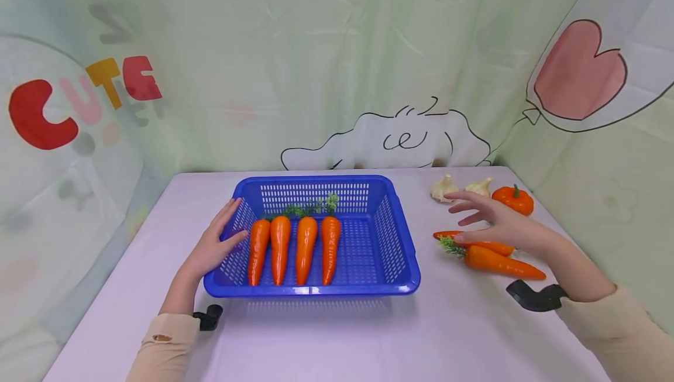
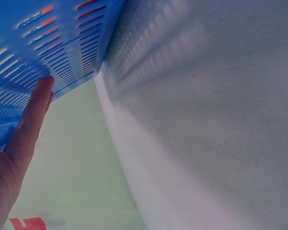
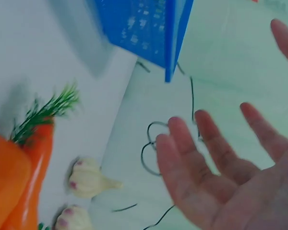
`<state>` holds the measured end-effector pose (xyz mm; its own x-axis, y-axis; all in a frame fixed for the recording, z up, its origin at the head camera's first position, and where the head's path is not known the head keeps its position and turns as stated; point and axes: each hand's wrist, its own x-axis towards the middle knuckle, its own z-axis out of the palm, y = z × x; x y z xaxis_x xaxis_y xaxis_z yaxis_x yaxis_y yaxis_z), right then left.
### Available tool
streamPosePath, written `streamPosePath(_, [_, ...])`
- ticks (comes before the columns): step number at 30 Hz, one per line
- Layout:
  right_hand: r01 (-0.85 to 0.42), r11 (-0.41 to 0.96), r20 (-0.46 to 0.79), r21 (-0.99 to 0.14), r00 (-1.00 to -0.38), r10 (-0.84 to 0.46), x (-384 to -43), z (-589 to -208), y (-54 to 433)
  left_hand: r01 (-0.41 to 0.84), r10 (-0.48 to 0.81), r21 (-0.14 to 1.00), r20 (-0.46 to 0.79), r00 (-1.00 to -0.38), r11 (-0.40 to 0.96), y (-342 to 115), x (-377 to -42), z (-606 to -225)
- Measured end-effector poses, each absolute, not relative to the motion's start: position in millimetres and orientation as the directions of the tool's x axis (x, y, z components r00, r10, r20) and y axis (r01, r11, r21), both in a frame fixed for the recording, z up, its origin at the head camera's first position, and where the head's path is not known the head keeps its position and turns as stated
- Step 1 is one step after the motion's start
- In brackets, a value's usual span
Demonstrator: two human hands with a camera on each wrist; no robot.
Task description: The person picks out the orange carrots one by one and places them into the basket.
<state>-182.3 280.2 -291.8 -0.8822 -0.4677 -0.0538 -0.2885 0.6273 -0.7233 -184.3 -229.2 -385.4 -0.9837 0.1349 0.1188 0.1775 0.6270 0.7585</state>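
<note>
A blue plastic basket (image 1: pixel 310 290) with slotted walls stands on the table, and several orange carrots (image 1: pixel 305 250) lie side by side in it, green tops toward the back. My left hand (image 1: pixel 213 247) holds the basket's left side. Its thumb lies over the rim, and in the left wrist view straight fingers (image 2: pixel 31 112) rest along the slotted outer wall. My right hand (image 1: pixel 500 224) hovers over the right of the table, fingers spread and slightly bent, holding nothing. Below it lie two more carrots (image 1: pixel 502 262), partly overlapping.
Two garlic bulbs (image 1: pixel 444 188) and a small orange pumpkin (image 1: pixel 513 199) sit at the back right of the table. Behind the table hangs a pale green printed curtain (image 1: pixel 316 78), which also runs along both sides.
</note>
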Motion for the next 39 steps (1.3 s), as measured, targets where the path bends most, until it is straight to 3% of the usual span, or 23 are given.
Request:
streamPosePath(10, [-0.379,0.553,0.036,-0.743,-0.846,-0.531,-176,-320,323,0.184,0.138,0.758,0.124,-0.983,0.626,-229,-185,-386])
streamPosePath(30, [-0.381,0.625,0.036,-0.682,-0.871,-0.491,-170,-361,368,0.183,0.14,0.758,0.122,-0.983,0.626,-230,-185,-387])
streamPosePath(39, [-0.439,0.62,0.111,-0.65,-0.862,-0.494,-174,-383,375,0.177,0.132,0.755,0.12,-0.984,0.631,-230,-185,-387])
